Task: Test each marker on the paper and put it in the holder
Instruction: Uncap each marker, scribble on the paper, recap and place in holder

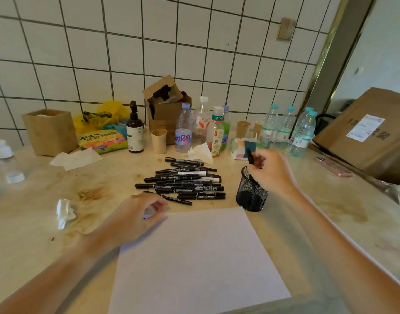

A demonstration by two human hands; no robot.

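A white sheet of paper lies on the counter in front of me. Behind it sits a pile of several black markers. To the right of the pile stands a black mesh holder. My right hand hovers over the holder's rim and grips a black marker that points upward. My left hand rests at the paper's top left corner, its fingers loosely curled; a small dark mark shows under the fingertips, and I cannot tell whether it holds anything.
Water bottles, a brown pump bottle, cups and a cardboard box line the tiled wall. Crumpled tissues lie left. A pink phone and a large carton sit right.
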